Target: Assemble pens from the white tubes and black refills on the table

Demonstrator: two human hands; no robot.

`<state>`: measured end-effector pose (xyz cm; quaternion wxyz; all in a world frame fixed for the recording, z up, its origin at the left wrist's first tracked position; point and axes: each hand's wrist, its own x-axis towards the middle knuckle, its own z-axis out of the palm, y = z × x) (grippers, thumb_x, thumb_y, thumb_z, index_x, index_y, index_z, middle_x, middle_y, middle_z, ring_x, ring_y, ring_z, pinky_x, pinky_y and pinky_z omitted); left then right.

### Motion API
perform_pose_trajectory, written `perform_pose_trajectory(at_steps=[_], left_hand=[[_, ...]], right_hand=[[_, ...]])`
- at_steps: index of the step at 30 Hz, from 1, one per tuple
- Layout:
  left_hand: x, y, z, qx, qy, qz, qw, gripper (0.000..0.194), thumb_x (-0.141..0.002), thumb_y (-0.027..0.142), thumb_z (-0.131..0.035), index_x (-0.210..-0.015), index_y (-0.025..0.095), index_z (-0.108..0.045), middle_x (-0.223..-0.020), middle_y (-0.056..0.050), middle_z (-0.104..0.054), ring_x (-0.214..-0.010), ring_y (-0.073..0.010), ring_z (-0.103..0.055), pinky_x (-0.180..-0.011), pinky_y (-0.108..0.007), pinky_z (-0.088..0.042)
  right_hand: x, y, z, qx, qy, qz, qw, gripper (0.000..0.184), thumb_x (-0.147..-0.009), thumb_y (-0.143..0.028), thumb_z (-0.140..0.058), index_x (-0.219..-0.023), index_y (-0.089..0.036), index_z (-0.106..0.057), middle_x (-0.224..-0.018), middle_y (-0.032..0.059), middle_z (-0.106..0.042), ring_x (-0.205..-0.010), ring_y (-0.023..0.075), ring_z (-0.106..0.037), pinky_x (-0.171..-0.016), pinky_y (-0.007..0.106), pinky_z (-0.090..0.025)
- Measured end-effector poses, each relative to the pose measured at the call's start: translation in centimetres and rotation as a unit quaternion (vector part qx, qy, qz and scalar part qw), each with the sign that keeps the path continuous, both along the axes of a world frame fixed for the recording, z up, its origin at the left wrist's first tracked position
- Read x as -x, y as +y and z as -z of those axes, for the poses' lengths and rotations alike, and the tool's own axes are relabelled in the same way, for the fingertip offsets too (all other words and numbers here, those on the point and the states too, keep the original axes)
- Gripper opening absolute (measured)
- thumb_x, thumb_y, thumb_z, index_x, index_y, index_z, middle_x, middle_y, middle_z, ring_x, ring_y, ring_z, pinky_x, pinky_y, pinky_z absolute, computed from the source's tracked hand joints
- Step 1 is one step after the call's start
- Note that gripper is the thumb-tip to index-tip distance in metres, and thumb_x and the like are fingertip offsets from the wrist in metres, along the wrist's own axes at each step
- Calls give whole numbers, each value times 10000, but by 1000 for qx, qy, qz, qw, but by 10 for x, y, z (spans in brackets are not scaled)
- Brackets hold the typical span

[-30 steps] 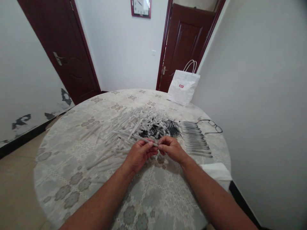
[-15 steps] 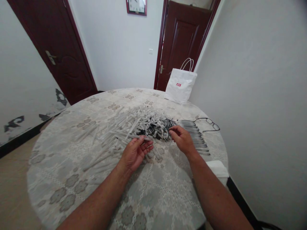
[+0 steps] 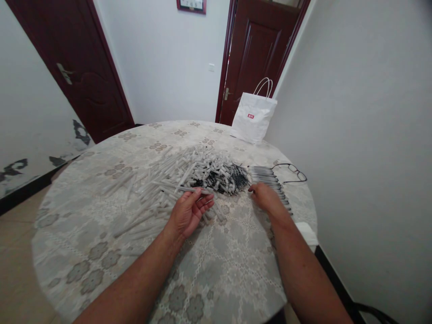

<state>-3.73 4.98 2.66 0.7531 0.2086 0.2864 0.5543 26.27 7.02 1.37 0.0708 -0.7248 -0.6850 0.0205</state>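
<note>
My left hand (image 3: pixel 191 210) is closed, thumb against fingers, on a whitish translucent pen barrel (image 3: pixel 194 190) that lies roughly level over the near edge of the pile. My right hand (image 3: pixel 267 196) is pinched just right of the pile, beside the row of pens; whatever its fingertips hold is too small to make out. Between and beyond both hands spreads the pile of loose pen parts: clear barrels (image 3: pixel 153 209) at the left, short pale pieces (image 3: pixel 209 159) in the middle, thin dark pieces (image 3: pixel 239 176) at the right. Dark-tipped pens (image 3: pixel 265 173) lie side by side, partly hidden behind my right hand.
A patterned cloth covers the round table (image 3: pixel 232 270). Black-framed glasses (image 3: pixel 293 170) rest at the right, beyond the pens. A white paper bag (image 3: pixel 254 118) stands at the far edge, near the wall. Partly behind my right forearm is a white object (image 3: pixel 306 233).
My right hand has drawn back to the right, away from the dark pieces. My left hand keeps its grip on the barrel. The view has tilted slightly down.
</note>
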Motion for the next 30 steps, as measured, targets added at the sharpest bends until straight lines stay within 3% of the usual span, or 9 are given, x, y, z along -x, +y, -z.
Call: perform_pose_trajectory(at_steps=[8, 17, 24, 30], left_hand=[[0, -1, 0, -15, 7, 9, 1000, 146, -828, 198, -751, -897, 145, -634, -845, -70, -744, -824, -212, -745, -773, -366, -616], [4, 1, -2, -25, -3, -15, 1000, 162, -818, 207, -754, -907, 150, -630, -847, -57, -744, -808, -206, -744, -751, -353, -614], [8, 5, -3, -33, -3, -57, 998, 211, -791, 225, -782, -912, 150, -626, -833, -37, -734, -759, -179, -732, -705, -314, -604], [8, 4, -2, -43, 3, -56, 997, 229, -781, 234, -791, -918, 147, -629, -839, -42, -732, -736, -168, -717, -675, -302, -600]], right_hand=[[9, -1, -5, 30, -2, -19, 999, 277, -858, -158, -575, -1028, -194, -791, -1046, 157, -754, -988, 250, -693, -837, 286, -428], [26, -12, -21, 70, 132, -167, 975, 192, -835, -203, -615, -948, -203, -770, -917, 44, -764, -846, 194, -675, -736, 249, -437], [52, -7, -13, -58, 107, -166, 979, 184, -919, -237, -572, -973, -176, -737, -957, 73, -725, -914, 188, -647, -838, 266, -430], [69, -9, -4, -26, 11, -151, 988, 206, -902, -198, -570, -1026, -219, -733, -1015, 85, -697, -963, 210, -641, -823, 263, -418]])
